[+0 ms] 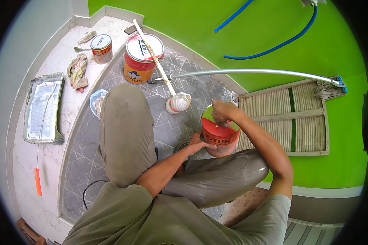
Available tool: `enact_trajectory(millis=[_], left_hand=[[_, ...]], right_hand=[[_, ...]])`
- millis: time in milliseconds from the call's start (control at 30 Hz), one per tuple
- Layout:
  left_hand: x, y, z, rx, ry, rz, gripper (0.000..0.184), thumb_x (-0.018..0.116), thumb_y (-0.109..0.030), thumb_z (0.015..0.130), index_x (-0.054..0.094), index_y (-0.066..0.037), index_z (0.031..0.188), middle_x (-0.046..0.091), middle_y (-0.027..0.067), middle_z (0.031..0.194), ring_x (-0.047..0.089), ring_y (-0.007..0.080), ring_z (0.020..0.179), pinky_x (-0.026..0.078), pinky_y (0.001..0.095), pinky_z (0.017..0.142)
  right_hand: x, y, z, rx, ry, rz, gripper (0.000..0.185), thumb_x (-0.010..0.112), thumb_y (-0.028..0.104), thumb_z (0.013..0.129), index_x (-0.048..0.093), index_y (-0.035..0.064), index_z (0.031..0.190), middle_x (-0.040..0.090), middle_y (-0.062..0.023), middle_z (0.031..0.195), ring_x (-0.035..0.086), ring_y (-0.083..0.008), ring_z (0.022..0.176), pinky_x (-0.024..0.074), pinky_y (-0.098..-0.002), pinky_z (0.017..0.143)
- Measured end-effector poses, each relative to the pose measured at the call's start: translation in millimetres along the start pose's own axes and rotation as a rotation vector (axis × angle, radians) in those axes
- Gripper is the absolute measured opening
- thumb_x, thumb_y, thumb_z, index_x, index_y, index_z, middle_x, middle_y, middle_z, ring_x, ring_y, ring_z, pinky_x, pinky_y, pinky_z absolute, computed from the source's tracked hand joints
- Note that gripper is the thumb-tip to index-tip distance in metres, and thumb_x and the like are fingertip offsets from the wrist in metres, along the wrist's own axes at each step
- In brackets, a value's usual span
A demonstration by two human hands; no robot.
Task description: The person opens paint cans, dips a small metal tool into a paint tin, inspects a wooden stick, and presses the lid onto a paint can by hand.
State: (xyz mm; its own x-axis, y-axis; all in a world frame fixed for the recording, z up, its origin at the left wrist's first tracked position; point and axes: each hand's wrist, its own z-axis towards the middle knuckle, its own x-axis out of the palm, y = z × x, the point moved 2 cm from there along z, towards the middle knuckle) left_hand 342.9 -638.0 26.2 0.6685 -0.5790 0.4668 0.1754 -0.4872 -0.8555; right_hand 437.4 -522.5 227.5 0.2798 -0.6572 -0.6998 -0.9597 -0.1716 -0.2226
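An open red bucket (221, 136) lettered JOTUN stands tilted between my knees. My left hand (197, 143) is spread against its lower left side, thumb toward the front. Over the bucket's rim, my right hand (223, 113) has its fingers closed; what they hold, if anything, is hidden. Green paint shows on the inner wall. To the left stand a white plastic bottle (178, 103) and a large lidded paint bucket (143, 59), with a long stick (153, 56) lying across its lid and reaching toward the bottle.
A paint tray (43, 108) with a roller, crumpled gloves (77, 72) and a small paint can (101, 49) sit on the left ledge. At right, a mop (257, 72) and a slatted wooden panel (310, 116) lean by the green wall. Blue hoses (292, 40) hang above.
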Motion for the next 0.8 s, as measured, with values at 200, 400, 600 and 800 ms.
enact_trajectory(millis=[200,400,600,800], left_hand=[[0.4,-6.4,-2.6,-0.006,0.007,-0.002,0.118,0.103,-0.035,0.052,0.049,0.001,0.150,0.058,0.0205,0.149,0.051,0.0323,0.142,0.039,0.0423,0.121],[0.9,-8.5,-4.3,0.003,-0.006,-0.008,0.117,0.103,-0.035,0.052,0.050,0.001,0.149,0.058,0.0200,0.148,0.051,0.0321,0.142,0.038,0.0424,0.122],[0.2,-12.4,-5.2,0.010,-0.008,-0.003,0.117,0.104,-0.034,0.051,0.050,0.003,0.148,0.058,0.0198,0.148,0.052,0.0319,0.141,0.038,0.0423,0.122],[1.1,-12.9,-6.2,0.001,-0.011,-0.014,0.117,0.104,-0.035,0.051,0.051,0.002,0.148,0.059,0.0189,0.147,0.052,0.0314,0.141,0.039,0.0424,0.121]], right_hand=[[8.3,-7.4,6.7,0.009,-0.048,0.053,0.041,0.075,0.018,0.078,0.064,-0.0073,0.109,0.074,-0.0298,0.101,0.075,-0.0451,0.097,0.0597,-0.0529,0.082],[5.6,-7.2,4.0,0.016,-0.051,0.066,0.038,0.070,0.021,0.083,0.064,-0.0064,0.109,0.074,-0.0300,0.102,0.074,-0.0458,0.097,0.0589,-0.0535,0.084],[7.0,-9.2,5.7,-0.010,-0.026,0.043,0.040,0.071,0.022,0.082,0.064,-0.0063,0.109,0.074,-0.0288,0.104,0.074,-0.0450,0.099,0.0586,-0.0535,0.085],[9.0,-11.0,7.8,-0.003,-0.049,0.078,0.038,0.068,0.022,0.085,0.064,-0.0059,0.110,0.074,-0.0290,0.105,0.074,-0.0448,0.100,0.0587,-0.0537,0.085]])
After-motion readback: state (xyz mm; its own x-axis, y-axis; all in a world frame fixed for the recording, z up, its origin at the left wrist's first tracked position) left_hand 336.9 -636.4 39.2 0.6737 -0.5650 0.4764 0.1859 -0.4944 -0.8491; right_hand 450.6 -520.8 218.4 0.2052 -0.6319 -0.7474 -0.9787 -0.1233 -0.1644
